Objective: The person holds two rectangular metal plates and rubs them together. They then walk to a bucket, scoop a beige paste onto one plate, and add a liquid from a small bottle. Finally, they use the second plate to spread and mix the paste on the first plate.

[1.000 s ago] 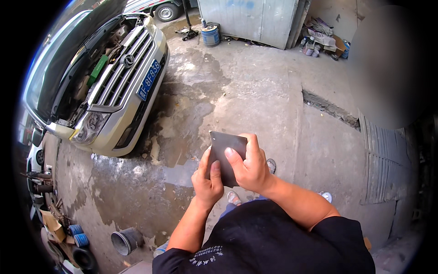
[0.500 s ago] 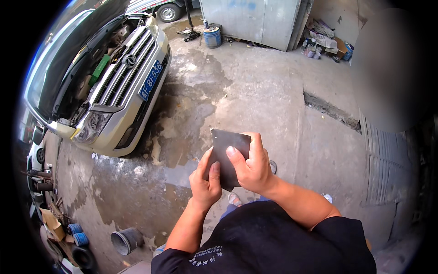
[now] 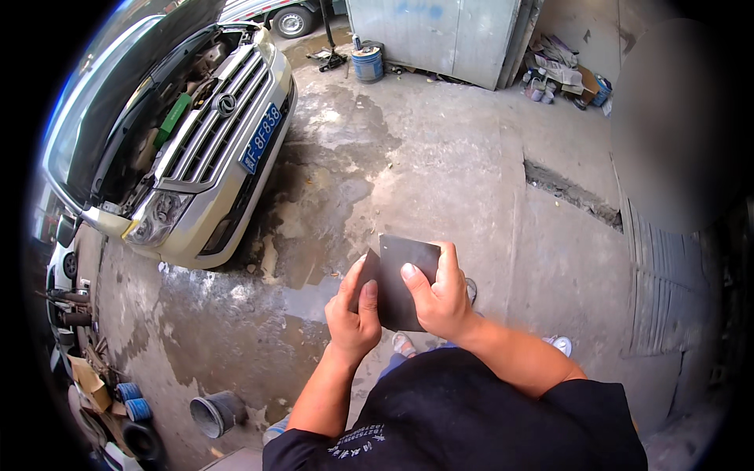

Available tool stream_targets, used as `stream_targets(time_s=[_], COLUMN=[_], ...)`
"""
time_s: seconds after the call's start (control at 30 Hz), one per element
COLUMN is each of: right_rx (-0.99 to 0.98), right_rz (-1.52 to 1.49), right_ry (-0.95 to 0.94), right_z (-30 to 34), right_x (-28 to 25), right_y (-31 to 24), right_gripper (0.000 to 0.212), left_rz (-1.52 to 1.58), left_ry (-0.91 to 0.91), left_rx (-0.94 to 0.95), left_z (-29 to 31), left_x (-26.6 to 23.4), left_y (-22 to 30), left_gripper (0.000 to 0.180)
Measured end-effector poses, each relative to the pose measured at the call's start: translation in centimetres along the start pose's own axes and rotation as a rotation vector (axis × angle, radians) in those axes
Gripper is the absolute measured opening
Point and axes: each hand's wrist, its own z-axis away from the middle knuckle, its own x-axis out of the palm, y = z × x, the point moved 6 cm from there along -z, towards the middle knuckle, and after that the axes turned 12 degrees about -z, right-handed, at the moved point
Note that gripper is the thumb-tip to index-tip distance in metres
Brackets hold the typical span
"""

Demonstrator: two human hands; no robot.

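Note:
In front of my body I hold dark grey, matte sheet material that looks like sandpaper. My right hand point(image 3: 446, 300) is closed on the broader sandpaper piece point(image 3: 398, 297), thumb flat on its face and fingers behind. My left hand point(image 3: 352, 320) pinches a narrower sandpaper part point(image 3: 368, 269) between thumb and fingers. A V-shaped gap separates the two parts at the top. Lower down they meet or overlap, and I cannot tell whether they are still joined. Both hands are off the ground, with nothing under them.
To the left stands a pale car point(image 3: 224, 149) with its hood raised. A grey bucket point(image 3: 217, 414) lies tipped at lower left; a blue pail point(image 3: 367, 66) stands by the metal panel point(image 3: 444, 39). A broken trench point(image 3: 572, 191) crosses the concrete at right.
My right hand has moved slightly right and down with the broader piece. A gap has opened at the top between it and the part in my left hand, which stays nearly in place.

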Motion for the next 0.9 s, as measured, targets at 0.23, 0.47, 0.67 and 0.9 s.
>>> stream_targets(time_s=[0.23, 0.47, 0.67, 0.9], right_rx=[0.062, 0.213, 0.796, 0.847], right_rz=[0.027, -0.166, -0.713, -0.922], right_ry=[-0.021, 0.025, -0.083, -0.171], right_z=[-0.7, -3.2, 0.7, -2.3], right_x=[-0.1, -1.2, -3.0, -2.2], right_y=[-0.3, 0.9, 3.3, 3.3], right_gripper=[0.029, 0.025, 0.036, 0.046], left_rz=[0.076, 0.084, 0.663, 0.582], left_ry=[0.010, -0.155, -0.169, -0.399], left_rx=[-0.043, -0.096, -0.414, -0.447], left_z=[0.5, 2.1, 1.4, 2.4], left_x=[0.4, 2.3, 1.3, 3.0], left_y=[-1.0, -1.6, -5.3, -5.0], left_gripper=[0.033, 0.032, 0.029, 0.025])
